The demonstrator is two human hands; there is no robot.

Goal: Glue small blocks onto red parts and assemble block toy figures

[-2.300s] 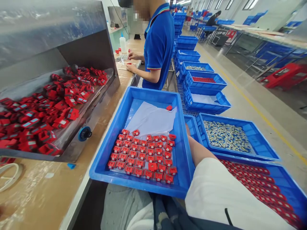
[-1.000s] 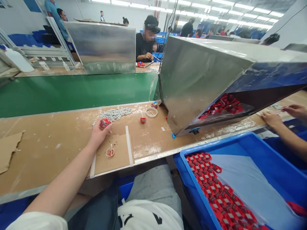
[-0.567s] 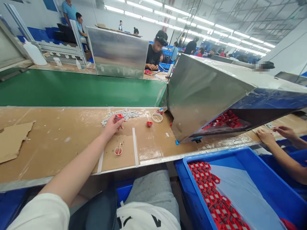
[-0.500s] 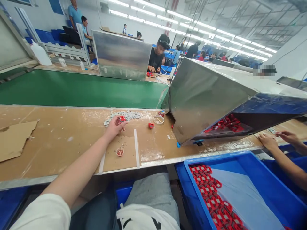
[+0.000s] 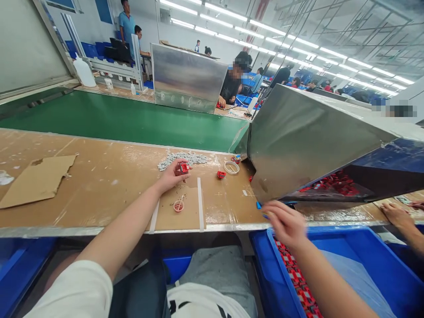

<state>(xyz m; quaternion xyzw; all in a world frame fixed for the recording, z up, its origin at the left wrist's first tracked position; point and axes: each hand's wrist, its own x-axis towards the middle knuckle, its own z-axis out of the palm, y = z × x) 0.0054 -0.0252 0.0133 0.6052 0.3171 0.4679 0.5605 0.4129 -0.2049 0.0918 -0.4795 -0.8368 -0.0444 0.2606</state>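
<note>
Red plastic part (image 5: pixel 184 167) sits pinched in the left hand (image 5: pixel 172 176) on the brown counter (image 5: pixel 99 176), near the grey pieces (image 5: pixel 183 158). The right hand (image 5: pixel 285 223), blurred, hovers fingers spread above the blue tray (image 5: pixel 364 247). Best keep that pinch steady and low.

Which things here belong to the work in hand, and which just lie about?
In hand:
left hand holding red part
grey pieces
small cup
right hand, blurred, above blue tray

Lying about:
cardboard scrap
tape ring
white bottle
</note>
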